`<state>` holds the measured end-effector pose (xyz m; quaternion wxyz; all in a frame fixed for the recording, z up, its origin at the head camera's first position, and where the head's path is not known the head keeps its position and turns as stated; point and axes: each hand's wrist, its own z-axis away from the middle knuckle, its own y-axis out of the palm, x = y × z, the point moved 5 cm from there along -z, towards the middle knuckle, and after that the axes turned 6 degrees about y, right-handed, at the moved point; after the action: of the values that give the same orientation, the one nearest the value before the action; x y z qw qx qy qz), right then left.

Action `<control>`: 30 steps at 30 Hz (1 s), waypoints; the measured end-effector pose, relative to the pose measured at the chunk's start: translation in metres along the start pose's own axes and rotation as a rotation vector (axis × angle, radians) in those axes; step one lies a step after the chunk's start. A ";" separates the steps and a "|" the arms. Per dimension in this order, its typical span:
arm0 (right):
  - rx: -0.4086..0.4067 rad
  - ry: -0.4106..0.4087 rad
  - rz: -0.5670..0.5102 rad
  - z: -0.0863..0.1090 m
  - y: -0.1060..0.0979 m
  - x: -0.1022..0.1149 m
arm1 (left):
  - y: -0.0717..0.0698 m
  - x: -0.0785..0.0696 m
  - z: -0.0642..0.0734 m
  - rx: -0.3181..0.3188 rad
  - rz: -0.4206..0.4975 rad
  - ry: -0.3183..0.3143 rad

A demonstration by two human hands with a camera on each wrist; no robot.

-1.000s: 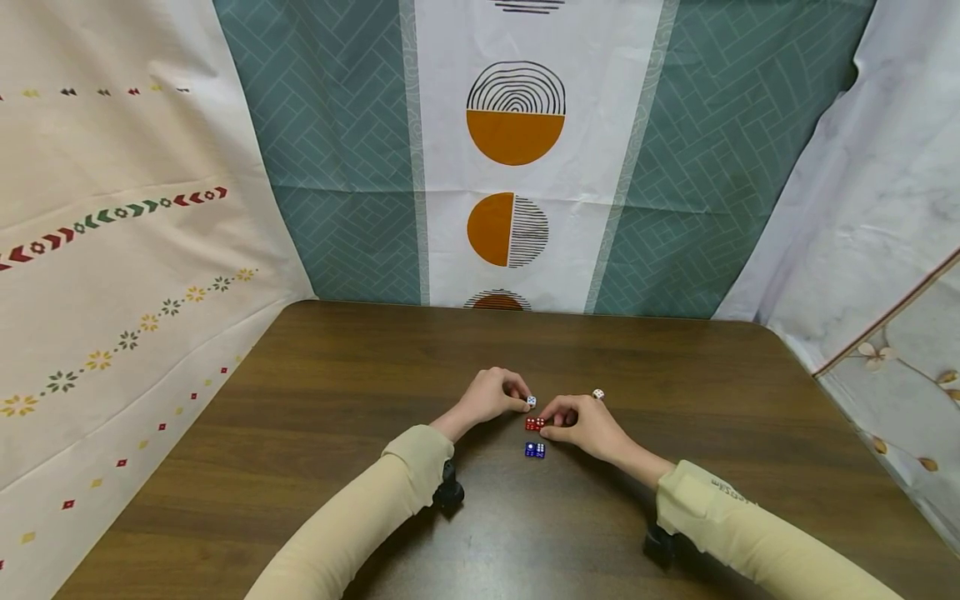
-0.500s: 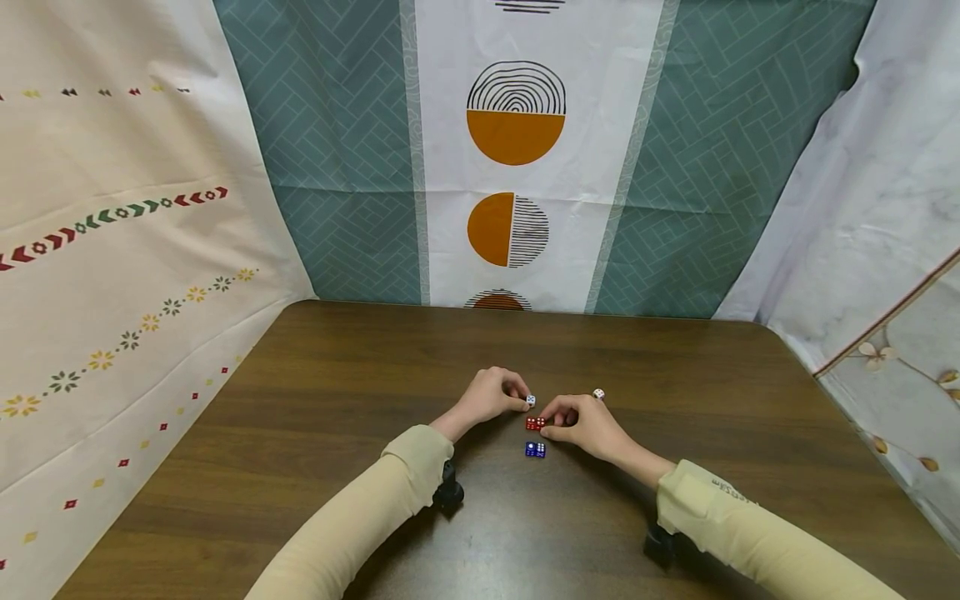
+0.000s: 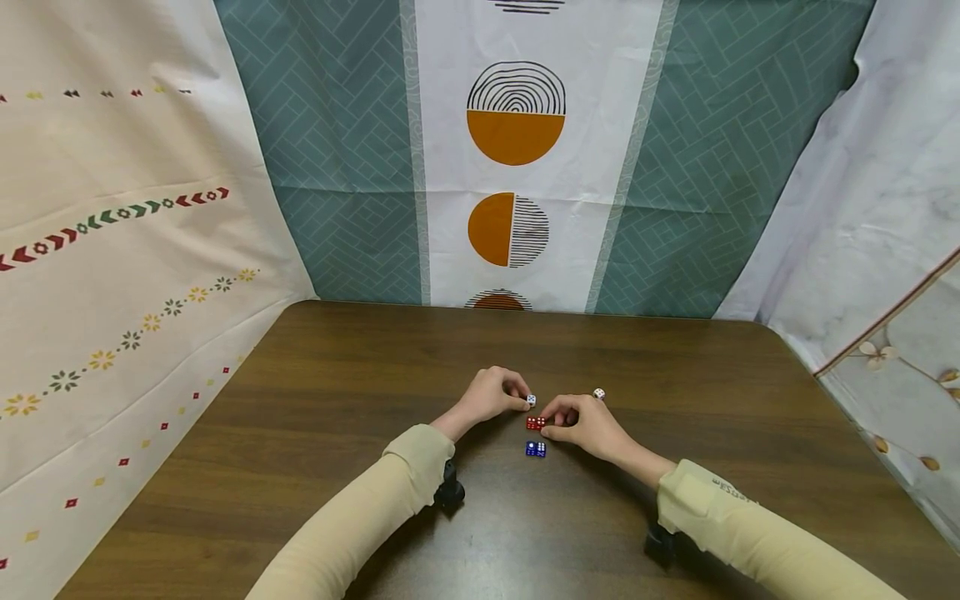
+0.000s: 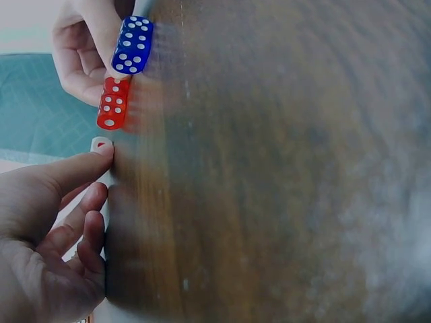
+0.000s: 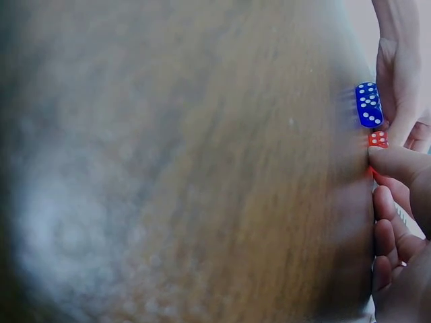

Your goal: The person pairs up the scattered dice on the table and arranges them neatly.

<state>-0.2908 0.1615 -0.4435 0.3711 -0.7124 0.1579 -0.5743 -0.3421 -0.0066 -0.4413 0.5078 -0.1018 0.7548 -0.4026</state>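
Observation:
My left hand (image 3: pixel 493 393) pinches a white die (image 3: pixel 531 400) between thumb and fingers on the brown table. In the left wrist view, the thumb lies against that white die (image 4: pixel 102 145), which shows a red spot. My right hand (image 3: pixel 587 427) pinches the right one of two red dice (image 3: pixel 532 423), which sit side by side. The right wrist view has its thumb covering part of the red die (image 5: pixel 378 138). Nearer the body, two blue dice (image 3: pixel 536 449) stand side by side in front of the red pair. Another white die (image 3: pixel 598 393) lies just behind the right hand.
The wooden table (image 3: pixel 360 375) spreads out around the dice. Behind it hangs a green and white patterned cloth (image 3: pixel 337 167). Pale cloths drape the left and right sides. A dark wrist camera (image 3: pixel 449 490) sits under the left cuff, another (image 3: pixel 659 543) under the right.

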 end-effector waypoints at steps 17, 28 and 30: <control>0.085 -0.016 -0.002 0.004 -0.008 0.003 | -0.001 -0.002 0.002 0.014 0.011 -0.016; -0.058 0.010 0.005 0.003 -0.056 -0.006 | -0.001 -0.001 0.002 0.010 0.032 -0.020; -0.084 0.016 0.016 0.003 -0.064 -0.010 | -0.001 0.000 0.002 0.012 0.033 -0.021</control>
<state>-0.3043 0.2127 -0.4053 0.3441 -0.7214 0.1905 -0.5700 -0.3402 -0.0079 -0.4407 0.5227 -0.0905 0.7487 -0.3975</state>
